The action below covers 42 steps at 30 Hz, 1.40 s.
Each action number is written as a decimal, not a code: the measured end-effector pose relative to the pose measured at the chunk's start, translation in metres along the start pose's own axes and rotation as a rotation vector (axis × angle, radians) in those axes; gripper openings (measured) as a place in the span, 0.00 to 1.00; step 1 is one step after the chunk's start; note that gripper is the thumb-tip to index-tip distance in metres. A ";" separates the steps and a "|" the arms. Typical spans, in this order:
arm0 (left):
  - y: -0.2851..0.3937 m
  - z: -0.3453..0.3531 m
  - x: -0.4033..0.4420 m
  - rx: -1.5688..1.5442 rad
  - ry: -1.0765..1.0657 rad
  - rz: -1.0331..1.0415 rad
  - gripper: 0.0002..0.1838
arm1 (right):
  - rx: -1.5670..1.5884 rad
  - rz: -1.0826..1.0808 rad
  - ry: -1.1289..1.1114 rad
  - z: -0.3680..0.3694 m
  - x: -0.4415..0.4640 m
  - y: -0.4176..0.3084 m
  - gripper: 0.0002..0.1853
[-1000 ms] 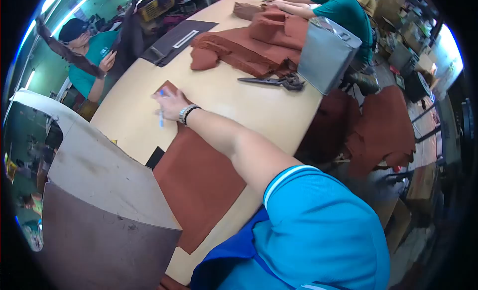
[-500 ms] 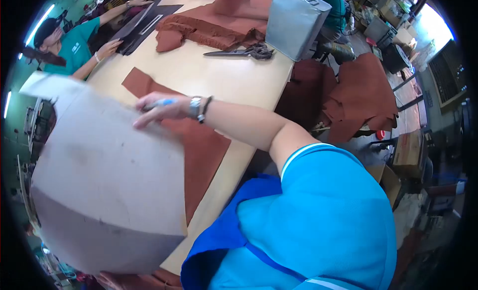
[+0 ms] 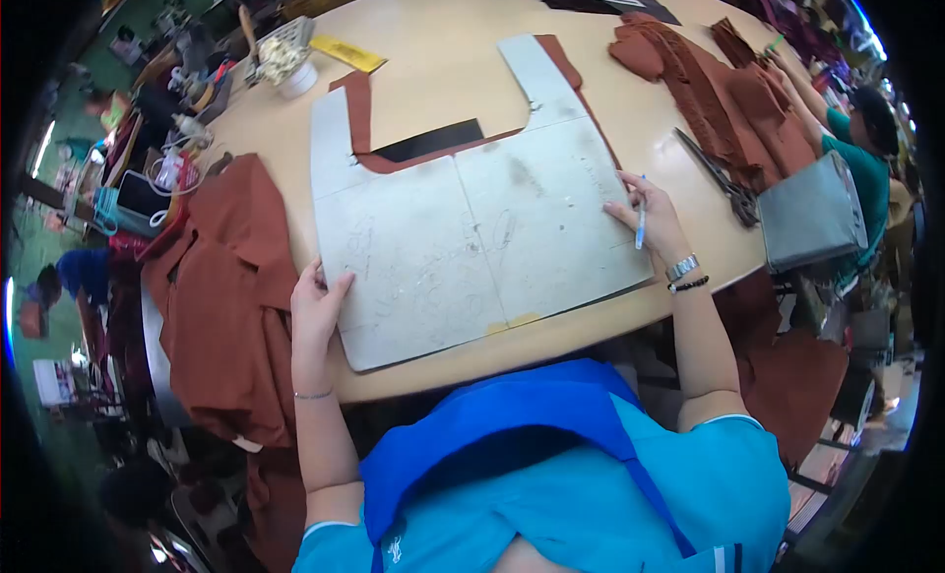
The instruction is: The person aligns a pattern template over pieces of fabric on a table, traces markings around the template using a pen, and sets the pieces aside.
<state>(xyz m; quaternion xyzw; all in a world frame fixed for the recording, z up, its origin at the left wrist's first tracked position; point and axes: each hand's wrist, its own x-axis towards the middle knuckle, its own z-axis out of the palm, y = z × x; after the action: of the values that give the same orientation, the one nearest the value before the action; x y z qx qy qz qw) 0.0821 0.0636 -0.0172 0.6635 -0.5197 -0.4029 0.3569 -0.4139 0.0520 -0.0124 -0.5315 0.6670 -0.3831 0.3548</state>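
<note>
A large grey board template (image 3: pixel 472 228) with two upright arms and pencil marks lies over a reddish-brown fabric piece (image 3: pixel 360 110), whose edges show at both arms and the inner cutout. My left hand (image 3: pixel 320 302) grips the template's left edge, thumb on top. At the right edge, my right hand (image 3: pixel 650 214) pinches the board and also holds a blue-and-white pen (image 3: pixel 642 214). A black piece (image 3: pixel 433 140) shows inside the cutout. The fabric beneath the board is mostly hidden.
Brown fabric (image 3: pixel 231 307) drapes over the table's left side. Large scissors (image 3: pixel 724 179), a metal can (image 3: pixel 812 214) and more brown fabric (image 3: pixel 728 100) lie to the right. A yellow strip (image 3: pixel 347 53) and a white cup (image 3: pixel 295 76) are at the back left. Co-workers' hands are across the table.
The template has gone from hanging at the left to lying over the brown fabric. My left hand has come into view, and my right hand has moved to the board's right edge. The view has turned left.
</note>
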 end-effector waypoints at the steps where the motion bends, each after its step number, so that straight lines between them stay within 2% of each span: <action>1: 0.003 0.000 0.000 0.064 0.018 0.000 0.32 | -0.009 0.007 -0.005 0.000 0.000 -0.002 0.33; 2: 0.004 0.000 0.002 0.126 0.032 0.001 0.32 | -0.019 0.015 -0.006 0.000 0.000 -0.004 0.33; 5: -0.022 0.004 0.015 -0.057 0.072 0.121 0.34 | 0.021 0.031 0.043 0.003 -0.004 -0.006 0.33; 9: 0.017 0.011 0.010 0.206 0.134 0.096 0.36 | 0.110 0.055 0.079 0.006 -0.002 0.003 0.33; 21: 0.028 0.014 0.017 0.476 0.102 -0.006 0.38 | -0.125 0.049 0.081 0.000 0.004 0.002 0.32; 27: 0.024 0.008 0.032 0.634 0.011 0.031 0.35 | -0.420 -0.007 0.078 -0.004 0.009 -0.011 0.26; 31: 0.037 0.002 0.032 0.715 -0.057 0.011 0.32 | -0.238 0.123 -0.008 -0.017 0.015 -0.014 0.22; 33: 0.033 -0.002 0.038 0.676 -0.069 0.030 0.32 | -0.321 0.089 -0.034 -0.020 0.020 -0.005 0.21; 36: 0.020 -0.005 0.039 0.575 -0.009 0.125 0.32 | -0.135 0.128 0.024 -0.019 0.011 -0.003 0.19; 38: 0.020 -0.007 0.037 0.486 -0.015 0.132 0.33 | -0.198 0.152 0.017 -0.019 0.012 -0.003 0.19; 42: 0.004 -0.009 0.043 0.414 0.000 0.148 0.34 | -0.138 0.049 0.030 -0.017 0.022 0.021 0.20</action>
<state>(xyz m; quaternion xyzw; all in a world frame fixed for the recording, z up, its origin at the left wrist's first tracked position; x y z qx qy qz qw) 0.0941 0.0214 -0.0170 0.6829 -0.6385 -0.2602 0.2415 -0.4423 0.0354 -0.0246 -0.5327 0.7097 -0.3352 0.3166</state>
